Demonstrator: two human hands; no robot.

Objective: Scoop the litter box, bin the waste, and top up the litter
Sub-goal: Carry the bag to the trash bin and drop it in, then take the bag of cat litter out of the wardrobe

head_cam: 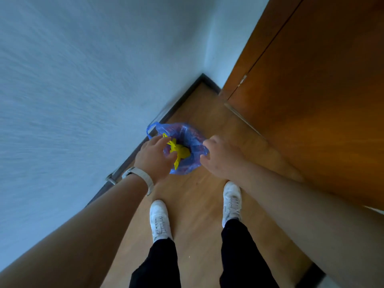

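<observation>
**Blue bag held open over a wooden hallway floor**

On the left, a pale wall (72, 90), smeared by motion blur, runs down to a dark skirting board (166, 113). A small metal fitting (111, 180) sticks out near its base. The floor (197, 215) is warm brown wood and narrows to a corner at the top of the view.

The left hand (154, 154), with a white watch strap (139, 177) on its wrist, reaches over the left rim of a blue plastic bag (193, 140). Its fingers lie fairly straight, and blur hides whether they pinch the plastic. The bag hangs between the two hands above the floor, close to the skirting, with its mouth open. Inside it sits a knotted yellow bag (179, 151). The right hand (220, 156) has its fingers curled round the bag's right rim, grasping it.

Below the hands stand two white shoes (160, 221) under black trousers (243, 256), flat on the boards. On the right, a tall brown wooden door (311, 100) fills the frame, with a metal hinge (242, 80) on its edge.
</observation>
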